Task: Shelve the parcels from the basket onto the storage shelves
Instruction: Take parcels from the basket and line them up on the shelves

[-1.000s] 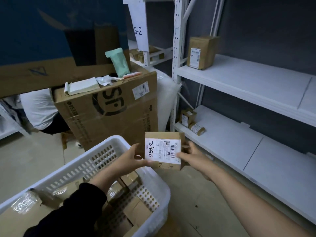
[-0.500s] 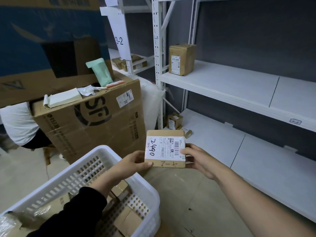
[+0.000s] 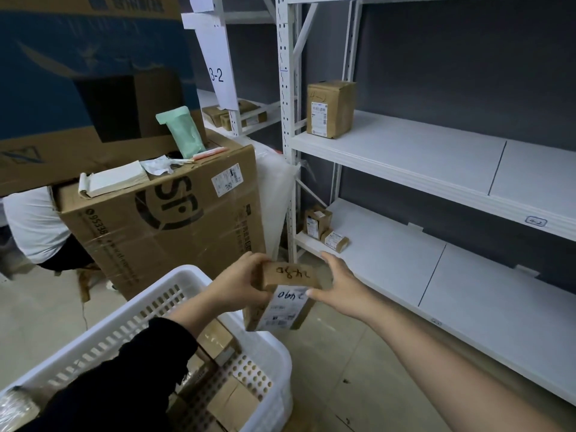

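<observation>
The parcel (image 3: 285, 299) you hold is a small brown cardboard box with a white printed label on its near face and handwritten digits on its top. It sits in mid-air just past the far rim of the white basket (image 3: 134, 310), in front of the lower shelf (image 3: 389, 254). Judging by its size and how easily you hold it out, it is probably light, and the board looks stiff enough to take a firm squeeze. The label may be slicker than the bare card (so keep your pads on the cardboard). Your left hand (image 3: 240, 282) is curled round its left end, and your right hand (image 3: 339, 285) clasps the right side with the thumb on the label edge. Holding it by opposite ends like this seems the best grip. More parcels (image 3: 230, 403) lie in the basket. The lower shelf carries two little boxes (image 3: 324, 227) at its left end, and the upper shelf (image 3: 420, 157) carries one upright box (image 3: 330, 109). Both shelves have bare board to the right of these.
</observation>
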